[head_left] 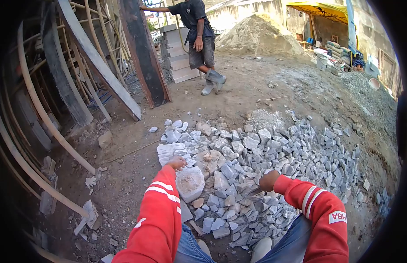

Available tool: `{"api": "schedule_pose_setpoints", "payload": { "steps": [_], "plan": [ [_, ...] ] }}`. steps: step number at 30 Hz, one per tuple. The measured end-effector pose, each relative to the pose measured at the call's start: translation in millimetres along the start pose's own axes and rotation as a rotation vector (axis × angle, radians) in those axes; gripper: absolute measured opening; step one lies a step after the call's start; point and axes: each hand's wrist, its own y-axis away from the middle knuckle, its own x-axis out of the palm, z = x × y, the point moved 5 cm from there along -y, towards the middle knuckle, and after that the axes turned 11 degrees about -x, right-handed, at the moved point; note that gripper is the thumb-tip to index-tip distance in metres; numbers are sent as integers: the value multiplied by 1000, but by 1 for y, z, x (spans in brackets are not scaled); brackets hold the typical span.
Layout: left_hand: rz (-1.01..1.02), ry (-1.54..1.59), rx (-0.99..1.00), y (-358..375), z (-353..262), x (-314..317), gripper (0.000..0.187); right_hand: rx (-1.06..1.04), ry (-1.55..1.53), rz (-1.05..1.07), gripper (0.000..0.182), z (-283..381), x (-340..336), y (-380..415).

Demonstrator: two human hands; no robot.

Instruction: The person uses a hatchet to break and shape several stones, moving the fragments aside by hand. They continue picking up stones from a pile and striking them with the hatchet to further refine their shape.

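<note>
The big pale block point(190, 186) lies just on your body's side of your left hand point(177, 163), the nearer one; your right hand point(268, 180) is across the broken stones point(249, 142), to the block's right. Both look curled, but whether either grips anything I cannot tell

Our left arm point(156, 210) reaches forward, left hand point(177, 163) curled; our right arm point(317, 206) bends inward, right hand point(268, 180) fisted.

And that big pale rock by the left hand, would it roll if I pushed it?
Probably not easily: the big pale rock looks blocky, with a broad top. It's likely heavy too, being much bigger than the grey stones beside it.
</note>
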Motion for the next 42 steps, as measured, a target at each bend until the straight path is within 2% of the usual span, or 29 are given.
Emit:
{"api": "schedule_pose_setpoints", "payload": {
  "steps": [2, 4, 6, 8, 9, 10, 12, 14, 17, 18, 19, 20, 21, 23, 25, 26, 27, 29, 30, 31, 32, 33, 34, 35, 38, 40, 41, 42],
  "plan": [
    [-8, 8, -5, 2, -2, -4, 37, -43, 146, 102, 26, 7, 13, 3],
    [25, 12, 29, -5, 0, -6, 33, -14, 149, 42, 27, 3, 33, 4],
    [-76, 73, 53, -2, 3, -15, 24, 19, 73, 172, 27, 5, 26, 18],
    [-125, 73, 64, 1, 10, -28, 26, 106, -133, 196, 32, -4, 28, 29],
    [-109, 194, 96, -45, 36, -34, 28, 120, -193, 173, 36, -12, 34, 33],
    [-155, 163, 47, 12, 27, -45, 25, 147, -255, 146, 40, -19, 39, 35],
    [-224, 96, -3, 16, 38, -62, 27, 250, -310, -54, 39, -19, 14, 56],
    [-277, 225, -56, 0, 60, -76, 25, 173, -274, -322, 36, -18, -30, 73],
    [-429, 398, -113, 3, 84, -87, 23, 217, -532, -814, 32, 14, -154, 121],
    [-466, 432, -130, 3, 87, -90, 22, 225, -491, -1041, 33, 17, -183, 138],
    [-510, 418, -145, 0, 93, -95, 21, 144, -608, -1217, 31, 24, -219, 153],
    [-545, 391, -163, -4, 101, -95, 20, 46, -549, -1418, 30, 29, -255, 166],
    [-569, 389, -175, -5, 105, -97, 19, 52, -466, -1590, 33, 21, -285, 179],
    [-594, 379, -215, 8, 108, -90, 17, -222, -511, -1948, 28, 38, -353, 182],
    [-662, 476, -178, 30, 97, -94, 16, -329, -604, -2167, 34, 52, -376, 166],
    [-669, 475, -189, 16, 113, -96, 16, -388, -636, -2276, 41, 60, -387, 157],
    [-663, 568, -165, -13, 133, -95, 16, -545, -689, -2184, 36, 28, -373, 130],
    [-657, 667, -108, -38, 132, -95, 17, -620, -818, -2299, 26, 65, -319, 71],
    [-710, 552, -125, -37, 126, -94, 18, -636, -929, -2344, 26, 88, -272, 20],
    [-755, 431, -150, -32, 121, -91, 19, -506, -1045, -2293, 30, 110, -212, -38],
    [-757, 434, -147, -25, 114, -89, 19, -157, -1203, -1922, 30, 121, -122, -83],
    [-723, 439, -184, -16, 106, -91, 22, 218, -1059, -1313, 32, 138, -29, -132],
    [-679, 435, -223, -11, 103, -88, 25, 299, -840, -795, 34, 160, 66, -174],
    [-677, 432, -219, -11, 104, -83, 25, 287, -946, -529, 37, 161, 123, -198],
    [-717, 340, -141, -16, 99, -110, 25, 326, -1075, -573, 39, 146, 133, -202],
    [-635, 393, -138, -23, 112, -97, 26, 321, -1096, -617, 40, 133, 47, -142],
    [-624, 433, -174, -17, 113, -96, 26, 364, -1453, -658, 40, 122, 26, -122],
    [-617, 435, -185, -20, 115, -98, 26, 292, -1311, -781, 37, 107, -21, -98]
  ]
}}
